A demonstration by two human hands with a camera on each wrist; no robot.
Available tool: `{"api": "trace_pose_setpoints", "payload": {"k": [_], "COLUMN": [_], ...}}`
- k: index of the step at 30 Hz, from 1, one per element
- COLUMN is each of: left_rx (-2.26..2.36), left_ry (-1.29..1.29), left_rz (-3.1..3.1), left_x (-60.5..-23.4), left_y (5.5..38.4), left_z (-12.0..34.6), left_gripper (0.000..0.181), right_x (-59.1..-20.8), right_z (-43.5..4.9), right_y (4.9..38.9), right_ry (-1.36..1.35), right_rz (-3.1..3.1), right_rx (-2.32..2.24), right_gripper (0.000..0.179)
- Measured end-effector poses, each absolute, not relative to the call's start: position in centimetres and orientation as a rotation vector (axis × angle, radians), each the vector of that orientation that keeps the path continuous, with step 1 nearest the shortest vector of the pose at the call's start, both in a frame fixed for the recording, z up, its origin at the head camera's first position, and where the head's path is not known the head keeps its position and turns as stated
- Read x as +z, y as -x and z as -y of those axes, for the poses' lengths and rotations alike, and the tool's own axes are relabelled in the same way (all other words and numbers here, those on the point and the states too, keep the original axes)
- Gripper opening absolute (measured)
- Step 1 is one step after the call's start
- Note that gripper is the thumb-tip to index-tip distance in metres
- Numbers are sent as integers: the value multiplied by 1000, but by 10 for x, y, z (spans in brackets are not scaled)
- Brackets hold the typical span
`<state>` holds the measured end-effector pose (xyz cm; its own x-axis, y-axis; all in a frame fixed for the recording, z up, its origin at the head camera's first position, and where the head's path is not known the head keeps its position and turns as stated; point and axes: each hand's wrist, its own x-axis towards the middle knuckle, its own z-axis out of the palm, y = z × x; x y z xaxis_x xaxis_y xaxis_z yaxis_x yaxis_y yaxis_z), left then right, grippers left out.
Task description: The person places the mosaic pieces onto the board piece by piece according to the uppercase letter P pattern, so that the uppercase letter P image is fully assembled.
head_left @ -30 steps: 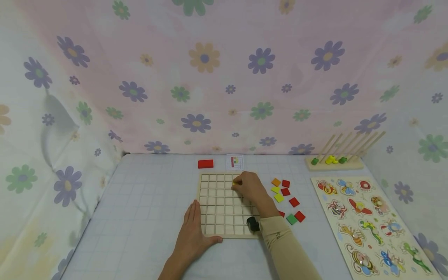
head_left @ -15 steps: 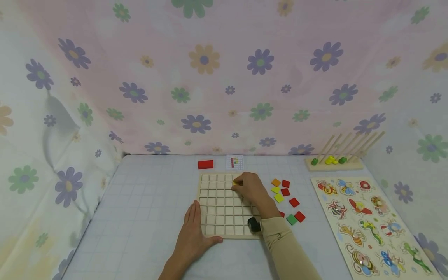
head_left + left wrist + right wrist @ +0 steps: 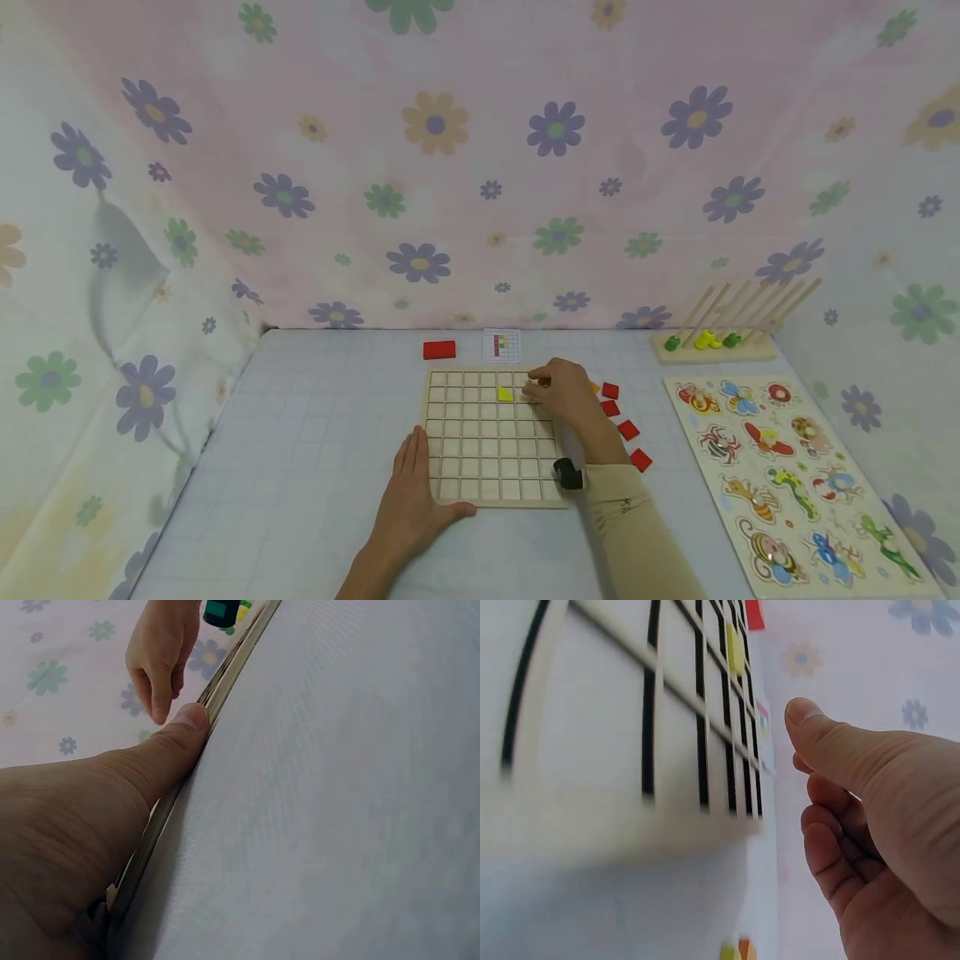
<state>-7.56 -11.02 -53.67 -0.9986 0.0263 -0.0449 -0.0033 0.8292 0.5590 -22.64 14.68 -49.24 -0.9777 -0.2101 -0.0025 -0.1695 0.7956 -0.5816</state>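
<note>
A wooden grid board [image 3: 489, 446] lies flat on the table, with one yellow square tile [image 3: 505, 394] set in a cell near its far side. My left hand [image 3: 411, 507] rests at the near left corner, fingers straight along the left edge; its thumb [image 3: 176, 742] lies against the near edge in the left wrist view. My right hand [image 3: 564, 393] hovers over the board's far right part, just right of the yellow tile. In the right wrist view the right hand [image 3: 877, 817] has loosely bent fingers with nothing between them.
Several red tiles [image 3: 628, 429] lie right of the board, partly behind the right arm. Behind the board are a red block [image 3: 439, 350] and a pattern card [image 3: 502, 346]. An insect puzzle board [image 3: 787, 533] and a pegged wooden stand [image 3: 712, 354] occupy the right side.
My right hand has let go of the yellow tile, which now lies in its cell, and has moved right and slightly up. My left hand has stayed at the board's corner.
</note>
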Motion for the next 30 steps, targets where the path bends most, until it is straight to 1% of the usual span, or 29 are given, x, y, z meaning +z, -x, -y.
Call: {"api": "trace_pose_setpoints", "payload": {"k": [10, 18, 24, 30], "left_rx": [902, 899, 912, 916], "left_ry": [-16, -16, -20, -21], "left_rz": [-2956, -2947, -2948, -2959], "left_x": [-537, -537, -535, -536], "left_y": [76, 75, 74, 74], "left_z": [111, 110, 110, 110], "left_gripper": [140, 140, 140, 140], "right_x": [-495, -498, -502, -505], "right_z": [-194, -225, -244, -253], "right_y": [224, 223, 224, 225], "right_ry": [162, 120, 84, 69], "right_rz": [-2948, -2968, -2968, -2992], "right_rx": [-925, -898, -822, -741], "right_gripper": [34, 31, 34, 32]}}
